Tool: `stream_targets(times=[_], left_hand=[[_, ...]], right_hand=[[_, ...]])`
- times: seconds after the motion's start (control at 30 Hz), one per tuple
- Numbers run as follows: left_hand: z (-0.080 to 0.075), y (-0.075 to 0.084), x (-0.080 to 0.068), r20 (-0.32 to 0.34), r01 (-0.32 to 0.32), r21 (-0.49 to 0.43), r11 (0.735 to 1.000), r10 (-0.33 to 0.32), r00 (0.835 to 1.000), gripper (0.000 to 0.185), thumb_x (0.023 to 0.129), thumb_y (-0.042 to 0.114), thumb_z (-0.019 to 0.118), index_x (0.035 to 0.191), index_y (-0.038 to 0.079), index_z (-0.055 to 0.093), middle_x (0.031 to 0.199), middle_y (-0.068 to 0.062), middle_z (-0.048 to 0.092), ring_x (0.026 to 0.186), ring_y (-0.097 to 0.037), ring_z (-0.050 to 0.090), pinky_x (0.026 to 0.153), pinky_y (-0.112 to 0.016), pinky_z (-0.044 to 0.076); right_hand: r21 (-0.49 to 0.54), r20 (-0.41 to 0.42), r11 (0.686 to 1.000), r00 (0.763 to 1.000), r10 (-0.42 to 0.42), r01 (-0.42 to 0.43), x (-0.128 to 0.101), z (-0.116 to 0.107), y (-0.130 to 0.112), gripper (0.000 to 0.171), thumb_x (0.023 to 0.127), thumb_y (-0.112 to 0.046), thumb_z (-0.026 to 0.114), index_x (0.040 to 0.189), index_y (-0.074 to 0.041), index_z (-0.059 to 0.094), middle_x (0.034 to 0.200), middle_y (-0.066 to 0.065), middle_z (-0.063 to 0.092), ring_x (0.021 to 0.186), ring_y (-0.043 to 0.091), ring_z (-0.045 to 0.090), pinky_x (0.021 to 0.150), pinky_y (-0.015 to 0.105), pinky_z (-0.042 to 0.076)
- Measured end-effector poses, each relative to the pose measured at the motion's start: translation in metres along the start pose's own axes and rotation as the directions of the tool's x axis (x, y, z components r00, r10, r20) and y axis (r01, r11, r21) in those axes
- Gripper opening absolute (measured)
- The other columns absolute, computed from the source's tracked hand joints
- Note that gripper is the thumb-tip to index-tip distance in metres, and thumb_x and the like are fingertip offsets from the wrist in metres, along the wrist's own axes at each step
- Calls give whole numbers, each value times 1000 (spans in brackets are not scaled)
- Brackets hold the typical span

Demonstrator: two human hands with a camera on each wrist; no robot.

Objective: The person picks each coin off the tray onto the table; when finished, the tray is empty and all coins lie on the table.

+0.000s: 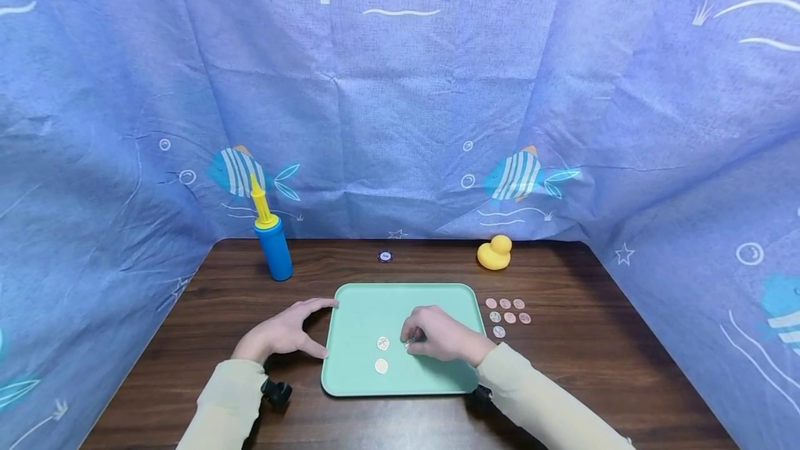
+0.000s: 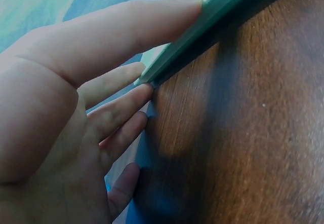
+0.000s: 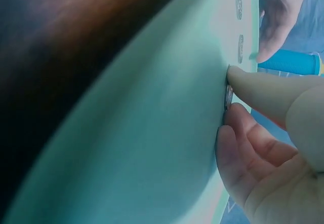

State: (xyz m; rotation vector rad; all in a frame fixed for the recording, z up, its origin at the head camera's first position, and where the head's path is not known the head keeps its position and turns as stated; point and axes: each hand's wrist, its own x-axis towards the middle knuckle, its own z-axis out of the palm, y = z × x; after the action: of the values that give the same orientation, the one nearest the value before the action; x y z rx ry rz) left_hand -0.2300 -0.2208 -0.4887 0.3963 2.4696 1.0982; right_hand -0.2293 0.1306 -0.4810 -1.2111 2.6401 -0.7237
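A mint-green tray (image 1: 400, 307) lies on the dark wooden table (image 1: 581, 367). My right hand (image 1: 409, 341) is low over the tray's middle and pinches a silver coin (image 3: 229, 96) between thumb and fingers, right at the tray's surface (image 3: 152, 133). Two more silver coins (image 1: 383, 344) (image 1: 381, 366) lie flat on the tray just to its left. My left hand (image 1: 312, 328) rests against the tray's left edge (image 2: 212, 21), with the thumb (image 2: 126, 31) on the rim and the other fingers straight.
Several coins (image 1: 507, 314) lie on the table right of the tray. A blue pump with a yellow nozzle (image 1: 271, 238), a small dark cap (image 1: 385, 256) and a yellow duck (image 1: 495, 253) stand at the back. Blue fish-print cloth walls in three sides.
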Motion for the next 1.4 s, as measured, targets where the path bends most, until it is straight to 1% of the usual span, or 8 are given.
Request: stream_targets(times=[0.2, 0.33, 0.53, 0.67, 0.83, 1.0, 1.17, 1.4], left_hand=[[-1, 0, 1, 6, -3, 9, 1000, 3, 1000, 97, 74, 29, 97, 158, 25, 48, 167, -15, 34, 154, -44, 24, 116, -73, 29], [-1, -1, 1, 8, -5, 22, 1000, 4, 1000, 98, 74, 31, 97, 159, 25, 47, 168, -15, 34, 154, -44, 24, 116, -73, 29], [-1, 0, 1, 10, -10, 14, 1000, 10, 1000, 97, 75, 29, 97, 158, 25, 48, 167, -15, 34, 154, -44, 25, 116, -73, 28], [-1, 0, 1, 6, -6, 13, 1000, 6, 1000, 96, 75, 28, 97, 158, 25, 49, 167, -15, 35, 154, -44, 26, 116, -72, 29], [0, -1, 1, 1, 0, 23, 1000, 0, 1000, 96, 74, 31, 97, 158, 26, 49, 167, -15, 36, 153, -44, 26, 115, -72, 31], [0, -2, 1, 5, -12, 23, 1000, 11, 1000, 96, 75, 32, 97, 158, 25, 49, 167, -15, 35, 154, -44, 25, 116, -72, 30], [0, -2, 1, 0, -8, 17, 1000, 8, 1000, 96, 74, 30, 97, 157, 25, 50, 166, -15, 36, 153, -44, 26, 116, -72, 30], [0, -1, 2, 4, -2, 7, 1000, 2, 1000, 95, 74, 28, 97, 157, 25, 50, 167, -16, 36, 153, -45, 25, 116, -72, 29]], right_hand=[[33, 14, 998, 999, 47, -48, 3, -1, 1, 11, 87, -3, 84, 93, -11, 79, 85, -5, 75, 78, 1, 64, 75, 19, 54], [27, 32, 997, 997, 70, -71, 4, -1, 0, 13, 87, -2, 83, 95, -11, 78, 85, -5, 74, 79, 0, 63, 76, 20, 55], [-6, 50, 998, 997, 58, -58, 5, -1, -4, 15, 88, 0, 81, 100, -9, 78, 87, -3, 73, 81, 3, 63, 76, 21, 54], [-13, 61, 997, 995, 73, -72, 6, -2, -5, 16, 88, 0, 79, 102, -9, 77, 87, -4, 71, 80, 4, 62, 76, 21, 53], [-10, 51, 998, 997, 62, -62, 6, 0, -3, 16, 87, 0, 80, 98, -10, 78, 85, -7, 71, 77, 0, 60, 74, 20, 52], [-11, 36, 999, 998, 53, -52, 5, 1, -2, 15, 86, 0, 82, 96, -11, 79, 83, -8, 71, 75, -1, 59, 73, 19, 52], [-9, 36, 997, 997, 75, -75, 5, 1, -3, 14, 87, -1, 82, 95, -11, 77, 83, -8, 69, 76, 0, 58, 73, 20, 52], [-37, 23, 997, 997, 71, -70, 4, 1, -3, 13, 87, -3, 82, 95, -12, 76, 86, -6, 70, 78, 4, 59, 75, 22, 52]])
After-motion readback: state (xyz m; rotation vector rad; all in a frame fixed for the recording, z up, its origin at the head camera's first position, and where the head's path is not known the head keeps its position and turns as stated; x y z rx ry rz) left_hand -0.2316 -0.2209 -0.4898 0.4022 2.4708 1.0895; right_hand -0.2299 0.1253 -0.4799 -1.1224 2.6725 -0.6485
